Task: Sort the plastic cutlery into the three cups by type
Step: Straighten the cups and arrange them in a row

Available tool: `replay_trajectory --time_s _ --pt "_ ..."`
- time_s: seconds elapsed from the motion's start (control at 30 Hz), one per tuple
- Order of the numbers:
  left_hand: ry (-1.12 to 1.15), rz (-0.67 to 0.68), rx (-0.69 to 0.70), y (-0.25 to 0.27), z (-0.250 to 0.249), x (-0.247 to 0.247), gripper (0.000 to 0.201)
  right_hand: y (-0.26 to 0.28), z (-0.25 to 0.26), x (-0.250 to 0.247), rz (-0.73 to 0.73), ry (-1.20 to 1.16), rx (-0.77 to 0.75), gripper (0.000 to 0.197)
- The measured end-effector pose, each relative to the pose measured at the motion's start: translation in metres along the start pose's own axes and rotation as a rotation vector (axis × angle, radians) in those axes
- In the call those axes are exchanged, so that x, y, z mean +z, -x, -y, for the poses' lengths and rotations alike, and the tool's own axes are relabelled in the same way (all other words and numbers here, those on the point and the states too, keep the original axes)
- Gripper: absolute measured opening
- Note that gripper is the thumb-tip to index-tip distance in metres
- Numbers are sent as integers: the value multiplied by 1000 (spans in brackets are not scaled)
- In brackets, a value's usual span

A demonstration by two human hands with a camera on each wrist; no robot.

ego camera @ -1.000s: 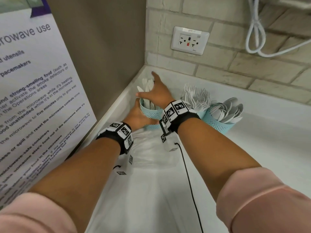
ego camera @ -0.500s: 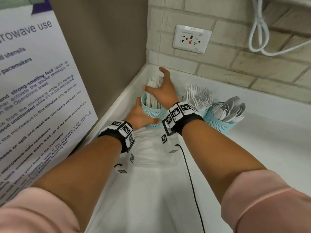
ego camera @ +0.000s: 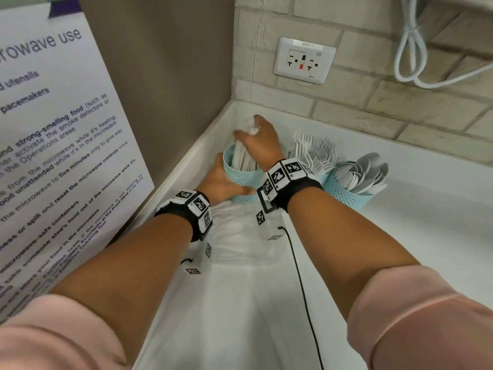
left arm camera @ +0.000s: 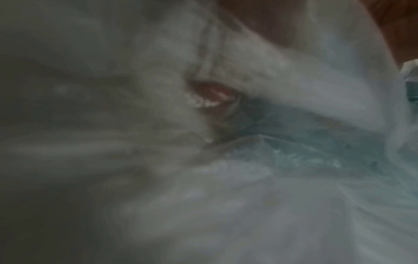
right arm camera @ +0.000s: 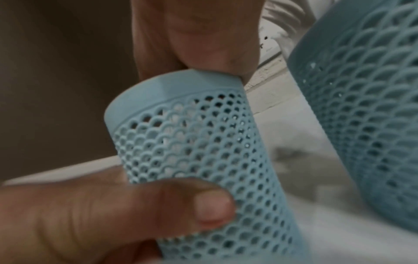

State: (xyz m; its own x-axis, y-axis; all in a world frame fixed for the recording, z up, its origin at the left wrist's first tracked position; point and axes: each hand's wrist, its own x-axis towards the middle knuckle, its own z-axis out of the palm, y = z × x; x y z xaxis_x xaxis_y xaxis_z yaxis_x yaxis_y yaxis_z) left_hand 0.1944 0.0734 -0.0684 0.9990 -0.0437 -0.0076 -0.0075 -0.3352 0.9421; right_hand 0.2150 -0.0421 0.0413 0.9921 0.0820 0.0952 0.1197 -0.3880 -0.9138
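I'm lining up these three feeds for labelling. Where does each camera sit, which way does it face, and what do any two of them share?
Head: worn on the head, looking down into the counter corner; shows both forearms, left hand gripping the left cup, right hand on its cutlery.
Left wrist: pressed close to something pale; blurred, nothing identifiable.
Right wrist: low beside the cups, looking along the hand; shows the left thumb.
Shared: head and right wrist both show the left cup.

Three pale-blue perforated cups stand in a row by the wall: the left cup (ego camera: 241, 174) tilted, holding white knives (ego camera: 244, 158); the middle cup's forks (ego camera: 314, 149); the right cup (ego camera: 352, 190) spoons (ego camera: 365, 172)
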Motion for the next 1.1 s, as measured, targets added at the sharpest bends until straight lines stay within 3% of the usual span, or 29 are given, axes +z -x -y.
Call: replay_trajectory --time_s 0.07,0.1,0.27,0.57,0.67,0.8,0.93,1.1 --pt "3 -12 6 1 0 0 114 -2 -3 -2 -75 -186 51 21" --pt "0 -13 16 1 0 0 112 -2 -4 -2 -82 -207 52 22" --pt "5 -17 22 2 -2 1 112 -2 -8 2 7 -47 -37 74" --pt "3 15 -7 2 -2 0 123 -3 -7 0 66 -29 -21 103" --pt "-6 16 -7 2 -1 0 123 -3 -5 1 148 119 -41 90" --pt "26 7 5 3 -2 0 115 -3 -6 -1 -75 -18 -24 46" --pt "32 10 7 5 -4 1 121 -1 -6 -1 -72 -119 7 44" --pt "3 14 7 2 -1 0 122 -1 -6 1 55 -75 -14 89"
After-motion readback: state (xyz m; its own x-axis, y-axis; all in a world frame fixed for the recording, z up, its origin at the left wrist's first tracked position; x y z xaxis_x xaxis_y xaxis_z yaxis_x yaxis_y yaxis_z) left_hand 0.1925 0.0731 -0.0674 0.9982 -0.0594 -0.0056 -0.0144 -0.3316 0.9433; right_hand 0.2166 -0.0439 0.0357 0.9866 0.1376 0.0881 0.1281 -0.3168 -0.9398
